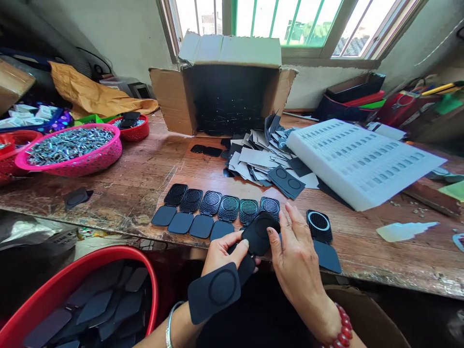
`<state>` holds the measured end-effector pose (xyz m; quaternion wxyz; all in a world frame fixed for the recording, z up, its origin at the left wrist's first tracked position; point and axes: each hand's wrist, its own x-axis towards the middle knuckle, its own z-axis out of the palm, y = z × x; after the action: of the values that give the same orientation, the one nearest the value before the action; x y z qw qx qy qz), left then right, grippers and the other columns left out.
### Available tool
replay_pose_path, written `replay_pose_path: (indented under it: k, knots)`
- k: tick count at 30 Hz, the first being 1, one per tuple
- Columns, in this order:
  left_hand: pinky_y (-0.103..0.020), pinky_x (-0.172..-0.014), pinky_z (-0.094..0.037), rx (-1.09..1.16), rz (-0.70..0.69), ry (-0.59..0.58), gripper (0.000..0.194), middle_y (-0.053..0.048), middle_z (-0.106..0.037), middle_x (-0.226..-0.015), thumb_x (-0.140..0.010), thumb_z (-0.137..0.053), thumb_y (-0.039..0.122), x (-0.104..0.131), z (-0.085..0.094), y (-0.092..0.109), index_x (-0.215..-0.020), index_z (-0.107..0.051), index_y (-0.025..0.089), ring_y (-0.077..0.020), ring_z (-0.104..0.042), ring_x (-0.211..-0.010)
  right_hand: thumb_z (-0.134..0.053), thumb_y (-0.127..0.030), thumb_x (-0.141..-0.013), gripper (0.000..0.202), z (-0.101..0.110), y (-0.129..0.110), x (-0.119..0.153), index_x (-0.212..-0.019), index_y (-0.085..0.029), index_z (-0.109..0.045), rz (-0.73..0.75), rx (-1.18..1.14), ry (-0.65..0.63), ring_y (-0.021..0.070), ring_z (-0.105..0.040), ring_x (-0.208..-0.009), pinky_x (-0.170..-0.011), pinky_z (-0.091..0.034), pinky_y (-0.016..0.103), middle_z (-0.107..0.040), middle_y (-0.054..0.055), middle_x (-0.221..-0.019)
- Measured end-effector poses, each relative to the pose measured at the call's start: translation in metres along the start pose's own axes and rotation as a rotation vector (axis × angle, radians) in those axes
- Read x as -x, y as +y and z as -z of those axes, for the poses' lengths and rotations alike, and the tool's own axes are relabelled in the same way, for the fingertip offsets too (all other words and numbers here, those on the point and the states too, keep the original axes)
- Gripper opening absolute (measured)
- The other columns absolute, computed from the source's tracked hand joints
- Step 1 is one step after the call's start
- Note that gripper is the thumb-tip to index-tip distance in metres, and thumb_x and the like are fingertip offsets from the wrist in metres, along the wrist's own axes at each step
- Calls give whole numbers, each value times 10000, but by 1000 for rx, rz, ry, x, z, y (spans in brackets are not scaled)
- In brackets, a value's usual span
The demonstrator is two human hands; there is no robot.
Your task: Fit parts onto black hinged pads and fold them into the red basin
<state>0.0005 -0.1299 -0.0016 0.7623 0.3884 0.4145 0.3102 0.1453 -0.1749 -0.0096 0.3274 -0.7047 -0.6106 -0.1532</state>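
My left hand [226, 251] pinches a hinged black piece [258, 234] above the table's front edge. My right hand [295, 241] lies against the right side of that piece, thumb on its face, fingers spread. A black sheet with a round ring mark [214, 292] rests across my left wrist. Behind my hands, several opened black hinged pieces with round mesh faces [211, 202] stand in a row, their flat flaps toward me. One more opened piece with a white ring [319, 226] lies just right of my right hand.
A red basin [154, 290] of black pieces sits lower left. The wooden table [141, 179] holds a pink basket [118, 152] of metal parts, a pile of grey and black sheets [253, 157], an open cardboard box [172, 104], a white foam block [340, 169] and a translucent bottle [402, 231].
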Motion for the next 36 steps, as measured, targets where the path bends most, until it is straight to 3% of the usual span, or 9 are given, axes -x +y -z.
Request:
replay_pose_path:
  k: [3,7,20,24,28,30,33,36]
  knots:
    - [-251,-538,-538,-7,15,14,436,-25,-679,-616,-700,-771,425,0,-1,0,-1027,-754,137,-152,-623,-550,-365,-339,-1037,468,-2,3,-4,-1281,-18,-604,7,22,21,346,-543,-1263,-1012,-497,532,-579,237,-1348]
    - [-250,-524,-538,13,16,36,430,-29,-697,-673,-654,-798,415,2,-5,4,-989,-769,148,-164,-643,-568,-373,-300,-1034,431,-2,6,-8,-1183,-23,-668,22,31,40,336,-604,-1185,-949,-548,505,-631,225,-1281]
    - [-262,-538,-573,34,8,30,399,-33,-713,-692,-644,-830,401,2,-6,6,-963,-789,165,-163,-658,-567,-390,-264,-1012,408,-2,8,-9,-1115,-28,-707,-74,-199,-37,313,-675,-1056,-917,-557,493,-705,201,-1151]
    - [-261,-546,-579,42,13,23,464,-35,-709,-681,-617,-856,438,4,-4,6,-983,-788,162,-169,-673,-570,-476,-322,-963,343,5,11,-15,-1092,-122,-723,-285,-503,-99,280,-667,-1074,-948,-536,462,-714,151,-1155]
    - [-279,-556,-594,76,60,7,557,-56,-727,-723,-576,-882,476,3,-3,3,-1014,-774,148,-189,-695,-584,-628,-450,-849,381,13,15,-22,-1092,-163,-690,-664,-967,-291,239,-698,-863,-757,-584,378,-748,102,-987]
    - [-279,-546,-592,95,78,15,579,-56,-729,-724,-561,-890,486,2,-3,-1,-1015,-768,148,-193,-696,-583,-647,-510,-821,429,13,11,-23,-1071,-162,-667,-785,-1134,-332,213,-678,-774,-676,-576,337,-739,85,-915]
    - [-286,-553,-593,95,86,7,592,-57,-736,-725,-566,-888,498,-1,-3,-8,-1028,-760,151,-205,-702,-598,-714,-488,-764,460,9,-2,-18,-1098,-189,-609,-846,-1163,-327,185,-650,-723,-593,-553,282,-714,44,-883]
    - [-276,-561,-583,37,73,-5,615,-60,-745,-723,-611,-861,525,-1,-4,-11,-1091,-747,158,-206,-705,-605,-836,-371,-601,566,3,-12,-14,-1068,-212,-559,-888,-1052,-286,167,-612,-634,-498,-503,247,-674,-11,-783]
